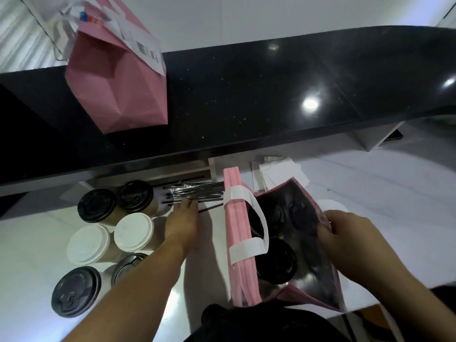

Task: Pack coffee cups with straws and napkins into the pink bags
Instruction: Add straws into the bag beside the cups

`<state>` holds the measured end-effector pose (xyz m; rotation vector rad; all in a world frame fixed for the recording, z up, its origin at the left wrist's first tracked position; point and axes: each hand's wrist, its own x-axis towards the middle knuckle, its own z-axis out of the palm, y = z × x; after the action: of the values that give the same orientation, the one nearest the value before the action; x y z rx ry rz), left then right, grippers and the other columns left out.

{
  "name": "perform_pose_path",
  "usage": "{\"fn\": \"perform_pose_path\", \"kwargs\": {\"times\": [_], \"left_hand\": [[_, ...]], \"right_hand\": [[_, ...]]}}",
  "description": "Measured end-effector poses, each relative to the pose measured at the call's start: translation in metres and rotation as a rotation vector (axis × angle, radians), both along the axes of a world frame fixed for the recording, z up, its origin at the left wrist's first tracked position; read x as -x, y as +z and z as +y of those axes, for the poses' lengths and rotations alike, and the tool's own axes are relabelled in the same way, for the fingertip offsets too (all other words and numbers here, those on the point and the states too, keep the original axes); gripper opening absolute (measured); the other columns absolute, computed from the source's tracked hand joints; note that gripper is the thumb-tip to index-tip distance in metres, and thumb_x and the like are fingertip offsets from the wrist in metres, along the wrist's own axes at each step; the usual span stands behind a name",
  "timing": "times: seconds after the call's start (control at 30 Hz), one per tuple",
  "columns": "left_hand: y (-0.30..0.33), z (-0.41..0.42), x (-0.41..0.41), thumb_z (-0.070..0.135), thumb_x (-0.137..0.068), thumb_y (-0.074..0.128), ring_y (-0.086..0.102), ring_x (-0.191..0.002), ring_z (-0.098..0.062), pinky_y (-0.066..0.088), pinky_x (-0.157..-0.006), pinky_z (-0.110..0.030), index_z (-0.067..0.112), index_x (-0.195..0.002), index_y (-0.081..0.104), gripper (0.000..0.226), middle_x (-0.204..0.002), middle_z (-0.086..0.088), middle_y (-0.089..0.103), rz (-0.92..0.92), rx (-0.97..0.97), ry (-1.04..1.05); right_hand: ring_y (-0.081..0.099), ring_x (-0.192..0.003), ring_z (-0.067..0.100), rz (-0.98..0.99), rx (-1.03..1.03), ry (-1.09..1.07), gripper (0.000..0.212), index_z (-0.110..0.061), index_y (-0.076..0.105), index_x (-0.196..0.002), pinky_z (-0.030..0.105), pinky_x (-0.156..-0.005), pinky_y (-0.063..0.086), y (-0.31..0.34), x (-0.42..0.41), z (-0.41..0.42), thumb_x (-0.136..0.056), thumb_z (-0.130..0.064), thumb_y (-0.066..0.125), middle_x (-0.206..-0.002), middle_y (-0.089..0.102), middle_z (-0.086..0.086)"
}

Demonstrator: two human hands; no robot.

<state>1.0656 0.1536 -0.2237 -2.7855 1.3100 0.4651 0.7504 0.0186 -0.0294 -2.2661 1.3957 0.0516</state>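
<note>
An open pink bag [234,243] with a foil lining and white handle stands on the white counter, with black-lidded cups [276,261] inside it. My right hand [345,233] grips the bag's right rim and holds it open. My left hand [182,222] reaches over to the pile of wrapped black straws [197,191]; its fingertips touch the straws, and the grip is hidden under the hand. Several coffee cups stand at the left, some with black lids [96,205] and some with white lids [133,232]. White napkins [281,172] lie behind the bag.
A second pink bag [118,82] with a receipt stuck on it stands on the raised black countertop [271,95] at the back left. The black ledge overhangs the straws. A white box edge [370,137] shows at the right.
</note>
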Motion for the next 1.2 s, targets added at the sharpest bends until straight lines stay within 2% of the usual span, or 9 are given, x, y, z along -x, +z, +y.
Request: {"fn": "perform_pose_path", "kwargs": {"times": [0.23,0.37,0.5,0.67,0.8,0.9,0.93,1.07,1.2], "left_hand": [[0.003,-0.007,-0.002,0.003,-0.089,0.059,0.054,-0.123,-0.029,0.048,-0.098,-0.037,0.018,-0.131,0.057,0.044,-0.131,-0.005,0.055,-0.044,-0.013,-0.042],[0.009,-0.014,-0.001,0.011,-0.099,0.051,0.062,-0.117,-0.031,0.053,-0.092,-0.04,0.02,-0.134,0.06,0.037,-0.126,-0.007,0.063,-0.047,-0.133,-0.141],[0.015,-0.016,0.006,0.012,-0.1,0.046,0.067,-0.111,-0.03,0.054,-0.085,-0.037,0.03,-0.131,0.064,0.04,-0.121,-0.007,0.068,0.035,-0.17,-0.222],[0.01,-0.001,0.024,0.019,-0.1,0.047,0.07,-0.105,-0.03,0.052,-0.081,-0.033,0.023,-0.119,0.072,0.031,-0.112,-0.006,0.075,0.142,-0.092,-0.098],[0.023,0.013,0.03,0.037,-0.105,0.048,0.07,-0.101,-0.031,0.051,-0.078,-0.032,0.013,-0.101,0.07,0.033,-0.104,-0.01,0.074,0.233,-0.02,0.094],[0.057,0.019,0.031,0.034,-0.093,0.069,0.067,-0.077,-0.025,0.045,-0.056,-0.027,0.018,-0.082,0.064,0.02,-0.078,0.0,0.07,0.341,0.158,0.278],[0.072,0.023,0.033,0.03,-0.089,0.074,0.068,-0.074,-0.024,0.046,-0.055,-0.026,0.019,-0.081,0.064,0.016,-0.074,0.002,0.07,0.37,0.258,0.327],[0.15,0.038,0.052,0.018,-0.088,0.074,0.073,-0.077,-0.018,0.057,-0.071,-0.039,0.031,-0.088,0.073,0.013,-0.08,0.009,0.077,0.45,0.725,0.413],[0.231,0.042,0.09,0.021,-0.091,0.069,0.076,-0.09,-0.006,0.06,-0.071,-0.02,0.041,-0.099,0.075,0.023,-0.095,0.012,0.08,0.532,1.146,0.295]], "right_hand": [[0.061,-0.06,0.026,-0.004,-0.034,0.008,0.037,-0.011,0.065,-0.076,0.04,-0.052,0.046,0.002,0.0,0.001,-0.103,-0.031,0.048,-0.063,0.064,0.007],[0.061,-0.062,0.028,-0.019,-0.031,0.004,0.037,-0.009,0.064,-0.076,0.034,-0.052,0.04,0.001,-0.001,0.001,-0.102,-0.03,0.048,-0.063,0.063,0.007],[0.062,-0.063,0.027,-0.016,-0.026,0.03,0.034,-0.01,0.066,-0.081,0.043,-0.057,0.051,0.001,-0.001,0.001,-0.102,-0.03,0.049,-0.067,0.066,0.006],[0.057,-0.059,0.019,-0.006,0.001,0.043,0.032,-0.014,0.062,-0.076,0.035,-0.051,0.042,0.0,-0.001,0.002,-0.101,-0.028,0.049,-0.063,0.062,0.003],[0.06,-0.064,0.015,0.028,-0.027,0.065,0.03,-0.018,0.064,-0.078,0.033,-0.053,0.047,0.004,-0.001,0.001,-0.1,-0.028,0.046,-0.071,0.066,-0.001],[0.064,-0.069,0.016,0.008,-0.047,0.09,0.028,-0.02,0.068,-0.085,0.038,-0.065,0.058,0.007,0.0,0.002,-0.1,-0.029,0.046,-0.078,0.071,-0.001],[0.065,-0.069,0.016,-0.001,-0.047,0.092,0.028,-0.02,0.069,-0.086,0.039,-0.066,0.059,0.007,0.0,0.003,-0.1,-0.03,0.046,-0.078,0.071,-0.002],[0.064,-0.064,0.018,-0.028,-0.03,0.094,0.029,-0.017,0.066,-0.079,0.034,-0.058,0.054,0.007,0.001,0.004,-0.098,-0.03,0.049,-0.07,0.068,-0.002],[0.064,-0.063,0.02,-0.043,-0.033,0.111,0.03,-0.014,0.066,-0.078,0.031,-0.054,0.049,0.007,0.001,0.005,-0.097,-0.03,0.05,-0.067,0.067,0.001]]}}
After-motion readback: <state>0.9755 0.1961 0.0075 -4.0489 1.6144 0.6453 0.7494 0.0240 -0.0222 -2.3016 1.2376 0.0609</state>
